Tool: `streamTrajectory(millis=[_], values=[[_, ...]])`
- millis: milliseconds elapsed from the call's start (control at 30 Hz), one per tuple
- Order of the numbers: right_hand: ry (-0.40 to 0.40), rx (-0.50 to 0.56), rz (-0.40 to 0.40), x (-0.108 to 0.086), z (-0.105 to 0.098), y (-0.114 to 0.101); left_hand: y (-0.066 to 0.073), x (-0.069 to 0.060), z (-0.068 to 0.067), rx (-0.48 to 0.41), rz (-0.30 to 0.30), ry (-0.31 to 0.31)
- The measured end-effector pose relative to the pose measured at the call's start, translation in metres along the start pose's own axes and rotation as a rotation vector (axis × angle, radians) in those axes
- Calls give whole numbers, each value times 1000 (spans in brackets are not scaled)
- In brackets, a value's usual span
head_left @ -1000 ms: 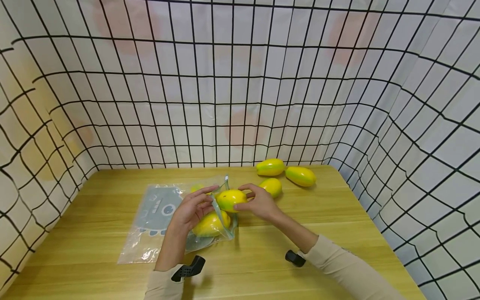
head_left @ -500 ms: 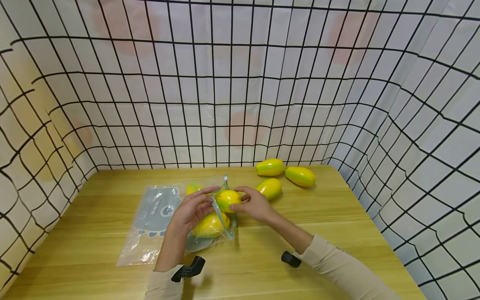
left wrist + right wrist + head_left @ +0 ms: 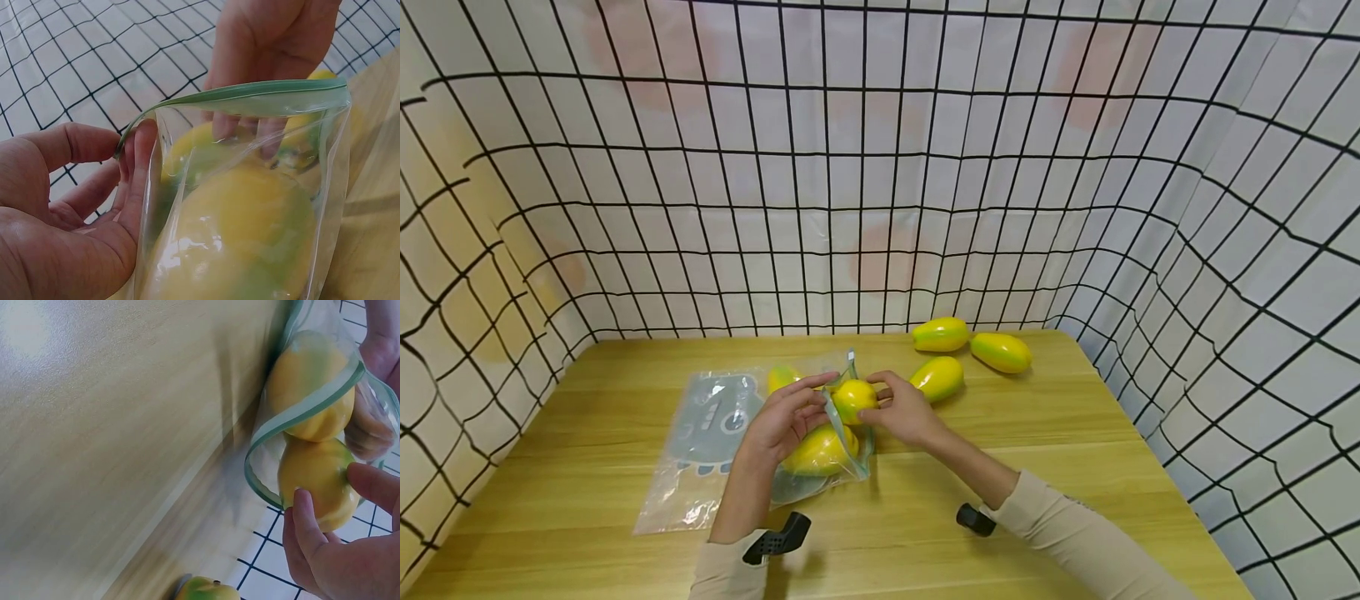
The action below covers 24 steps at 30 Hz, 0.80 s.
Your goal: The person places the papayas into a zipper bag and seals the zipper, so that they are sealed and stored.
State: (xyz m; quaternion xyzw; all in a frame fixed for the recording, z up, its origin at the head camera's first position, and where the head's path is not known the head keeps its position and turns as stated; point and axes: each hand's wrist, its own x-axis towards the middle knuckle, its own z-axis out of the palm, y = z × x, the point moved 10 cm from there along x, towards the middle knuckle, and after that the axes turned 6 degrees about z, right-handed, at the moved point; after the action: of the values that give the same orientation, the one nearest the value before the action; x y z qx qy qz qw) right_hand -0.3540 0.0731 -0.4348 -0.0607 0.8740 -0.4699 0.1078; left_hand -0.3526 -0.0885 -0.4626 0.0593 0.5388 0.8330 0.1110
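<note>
A clear zip bag with a green edge lies on the wooden table. Inside it sit a yellow-green fruit and another farther back. My right hand holds a third fruit by its end at the bag's mouth; in the right wrist view this fruit is partly within the green rim. My left hand grips the bag's edge; the left wrist view shows the green strip between the thumb and fingers of that hand.
Three more yellow-green fruits lie at the back right: one near the netting, one to its right, and one just behind my right hand. Black netting over white cloth surrounds the table at the back and sides.
My right hand has moved left, and the fruit in it has gone farther into the bag. The fruit at the bag's back has shifted slightly left. My left hand has stayed in place.
</note>
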Motion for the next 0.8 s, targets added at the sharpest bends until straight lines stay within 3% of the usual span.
streamTrajectory(millis=[267, 600, 800], values=[[18, 33, -1, 1, 2, 0, 0, 1, -1, 8, 1, -5], [71, -72, -109, 1, 6, -8, -3, 1, -2, 20, -10, 3], [65, -70, -110, 3, 9, -5, -3, 1, -3, 18, -14, 10]])
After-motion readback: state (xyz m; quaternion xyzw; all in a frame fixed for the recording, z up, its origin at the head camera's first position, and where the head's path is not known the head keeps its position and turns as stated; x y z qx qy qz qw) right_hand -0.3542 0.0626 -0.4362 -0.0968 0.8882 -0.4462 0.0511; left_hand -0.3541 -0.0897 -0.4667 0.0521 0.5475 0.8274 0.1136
